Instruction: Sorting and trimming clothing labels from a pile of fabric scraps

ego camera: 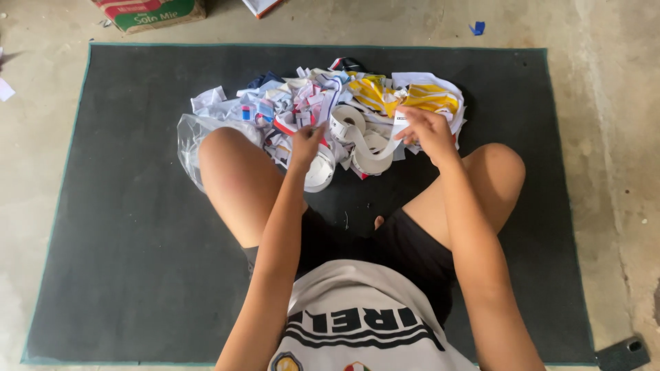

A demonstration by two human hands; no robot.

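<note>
A person sits cross-legged on a dark mat (124, 227) with a pile of paper scraps (309, 96) just ahead of the knees. The right hand (425, 130) pinches one end of a white paper strip (375, 145), which curves down over paper rolls (347, 124). The left hand (306, 143) seems closed on a scrap, though the fingers are partly hidden. A clear plastic bag (187, 137) lies beside the left knee.

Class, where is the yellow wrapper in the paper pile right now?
In the head view, the yellow wrapper lies at the pile's far right, just beyond the right hand.
</note>
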